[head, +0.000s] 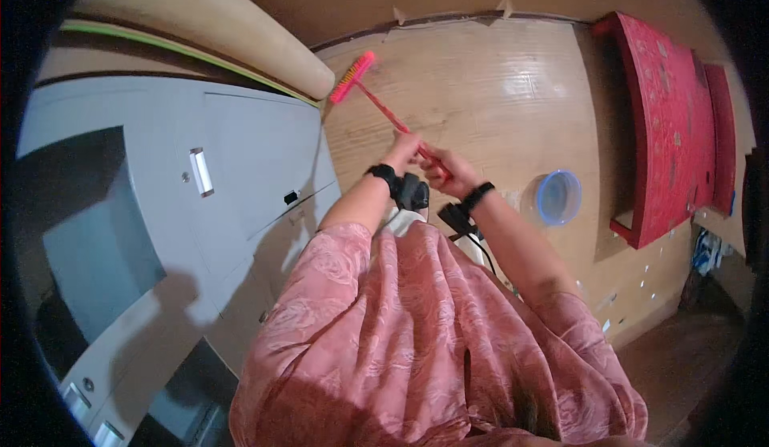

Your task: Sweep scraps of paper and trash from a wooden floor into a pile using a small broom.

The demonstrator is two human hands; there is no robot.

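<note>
Both of my hands grip the red handle of a long-handled scrub brush. My left hand is closed around the handle farther up, nearer the head. Close behind it, my right hand holds the handle near its lower end. The pink brush head, with pink and yellow bristles, is at the far left of the floor, beside the end of a large cream-coloured roll. Whether the bristles touch anything cannot be made out. Black straps with devices sit on both wrists.
A grey metal cabinet with handles lines the left side. On the tan floor, to the right, stands a clear round tub with a blue rim. Beyond it is a worn red piece of furniture. Small white scraps lie at lower right.
</note>
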